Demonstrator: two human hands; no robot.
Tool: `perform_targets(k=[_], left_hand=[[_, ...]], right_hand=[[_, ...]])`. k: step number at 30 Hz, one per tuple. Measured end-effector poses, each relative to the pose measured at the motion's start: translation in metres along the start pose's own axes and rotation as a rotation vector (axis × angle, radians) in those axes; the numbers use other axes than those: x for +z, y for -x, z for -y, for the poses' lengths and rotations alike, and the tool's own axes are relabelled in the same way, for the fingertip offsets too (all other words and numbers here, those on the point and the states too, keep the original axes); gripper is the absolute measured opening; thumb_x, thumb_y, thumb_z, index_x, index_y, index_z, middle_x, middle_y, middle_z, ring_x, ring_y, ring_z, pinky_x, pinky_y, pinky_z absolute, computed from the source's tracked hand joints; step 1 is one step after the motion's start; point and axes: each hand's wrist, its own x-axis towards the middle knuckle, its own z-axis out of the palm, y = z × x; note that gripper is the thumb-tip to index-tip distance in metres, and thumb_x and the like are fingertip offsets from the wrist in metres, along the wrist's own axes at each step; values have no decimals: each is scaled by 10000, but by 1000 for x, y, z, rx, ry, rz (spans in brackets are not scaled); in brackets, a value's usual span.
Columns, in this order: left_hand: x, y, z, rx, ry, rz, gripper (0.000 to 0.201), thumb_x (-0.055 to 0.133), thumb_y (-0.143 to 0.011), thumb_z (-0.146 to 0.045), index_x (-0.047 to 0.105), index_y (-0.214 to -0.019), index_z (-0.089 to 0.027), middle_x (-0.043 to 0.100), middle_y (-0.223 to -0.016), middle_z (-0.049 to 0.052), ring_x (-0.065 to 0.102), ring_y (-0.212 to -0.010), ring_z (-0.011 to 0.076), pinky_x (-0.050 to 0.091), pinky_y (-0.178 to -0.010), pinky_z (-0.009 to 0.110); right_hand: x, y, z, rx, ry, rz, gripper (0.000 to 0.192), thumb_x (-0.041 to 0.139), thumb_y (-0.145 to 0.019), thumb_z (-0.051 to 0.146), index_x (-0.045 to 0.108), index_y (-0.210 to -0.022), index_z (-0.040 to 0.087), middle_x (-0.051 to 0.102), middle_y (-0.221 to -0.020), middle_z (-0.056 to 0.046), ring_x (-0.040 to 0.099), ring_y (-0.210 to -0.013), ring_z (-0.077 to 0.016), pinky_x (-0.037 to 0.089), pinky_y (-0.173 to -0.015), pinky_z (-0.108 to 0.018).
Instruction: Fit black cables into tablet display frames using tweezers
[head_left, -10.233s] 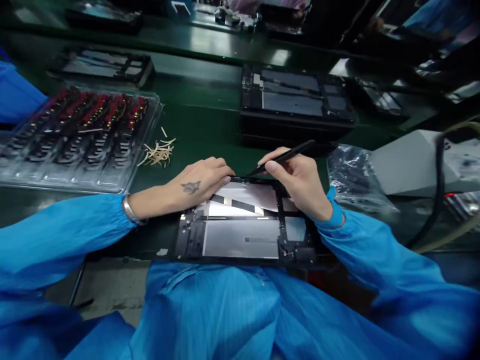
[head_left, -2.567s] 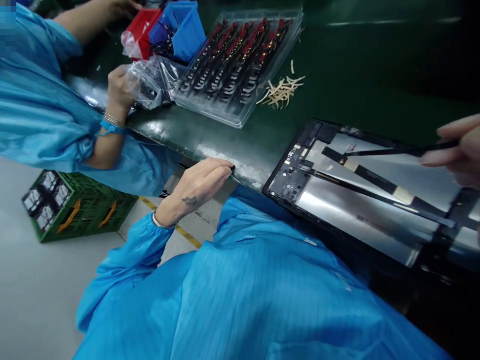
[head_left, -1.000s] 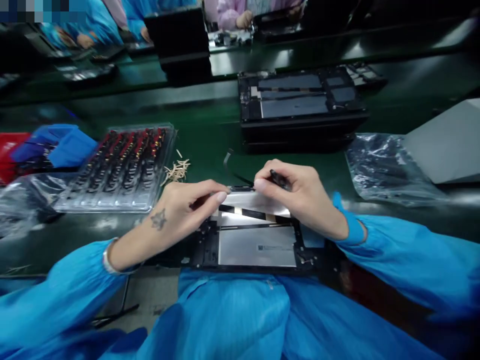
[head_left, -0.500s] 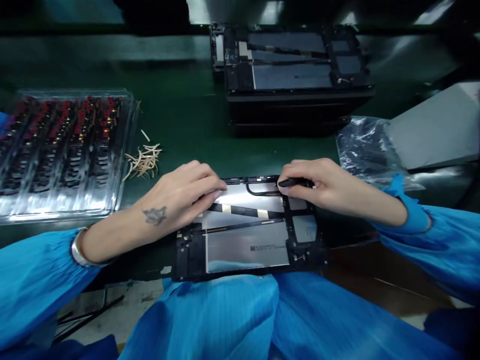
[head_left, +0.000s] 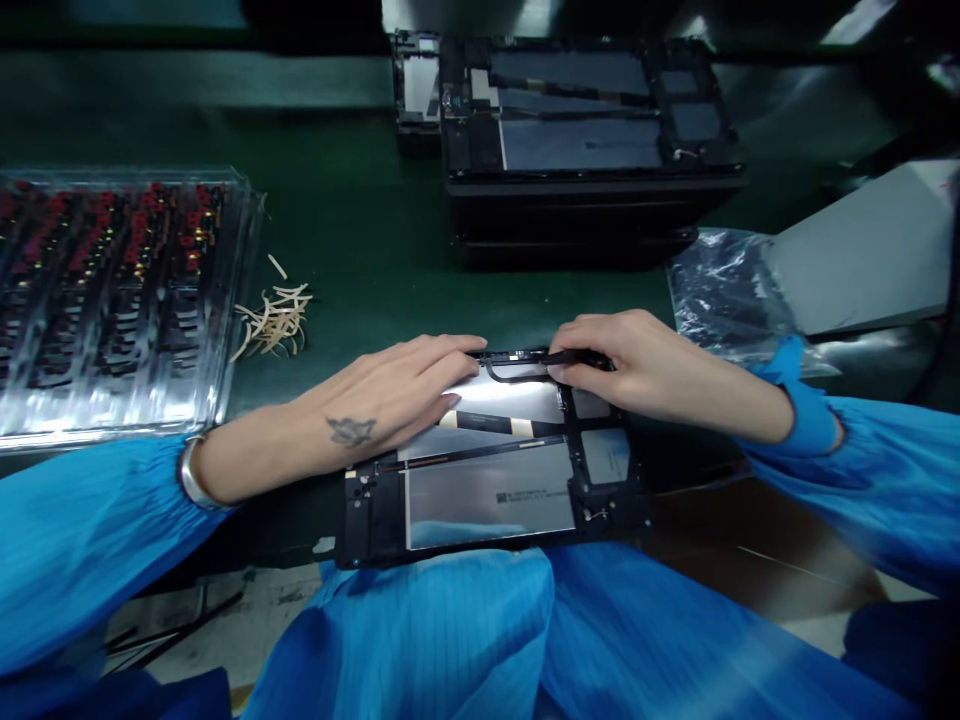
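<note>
An opened tablet (head_left: pixel 491 510), its silver inner panel bare in a black frame, lies at the table's front edge against my blue clothing. Across its upper left part rests my left hand (head_left: pixel 405 385), fingers stretched out, fingertips touching the far edge near a small strip of parts. My right hand (head_left: pixel 600 350) is closed at the upper right edge, pinching a slim black tool (head_left: pixel 585 356) whose exact kind is hard to tell. A thin black cable (head_left: pixel 510 376) curves from the far edge toward the right fingertips. The tool's tip is partly hidden by the fingers.
Similar opened tablets (head_left: pixel 585 185) are stacked at the back. On the left stands a clear plastic tray (head_left: pixel 236 240) of red and black parts, with thin pale strips (head_left: pixel 277 322) beside it. A clear plastic bag (head_left: pixel 724 285) and a pale box (head_left: pixel 862 255) are at the right.
My left hand has slid right along the far edge, and its fingers have straightened out. The right hand stays near the same corner, still with the black tool. The view has shifted slightly.
</note>
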Motion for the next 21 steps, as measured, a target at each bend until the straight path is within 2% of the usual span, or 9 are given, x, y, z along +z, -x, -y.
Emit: perform_targets(k=[6,13,17,21], left_hand=[[-6,-5,-4,-5,-50,69,260,380,-1060,-199,538,-1264,-166,480,-1541,102,539,-1328,219,503,-1052,354],[-6,-8,-3,80,-155,76,258,363,-1056,-178,574,-1196,-131,515,-1519,137,556,-1301,254,554,-992,392],[-9,-11,-4,168,-321,48,271,353,-1050,-145,591,-1177,-115,549,-1487,170,594,-1283,299,570,-976,427],[-12,-14,-8,279,-457,2,308,328,-1052,-131,600,-1196,-120,609,-1414,196,638,-1256,300,552,-1029,455]], right_hand=[[0,-1,-1,-19,20,-12,214,525,-910,307,684,-849,178,692,-823,-54,584,-741,-185,326,-641,-298],[0,-1,-1,-18,6,-11,212,537,-911,317,686,-857,176,688,-821,-52,578,-723,-179,316,-624,-295],[-1,1,-4,-53,-32,-19,251,534,-942,356,686,-861,174,676,-786,-35,573,-679,-156,320,-606,-288],[0,3,-7,-70,-70,-56,300,531,-967,402,686,-871,164,680,-798,-36,572,-672,-144,326,-597,-280]])
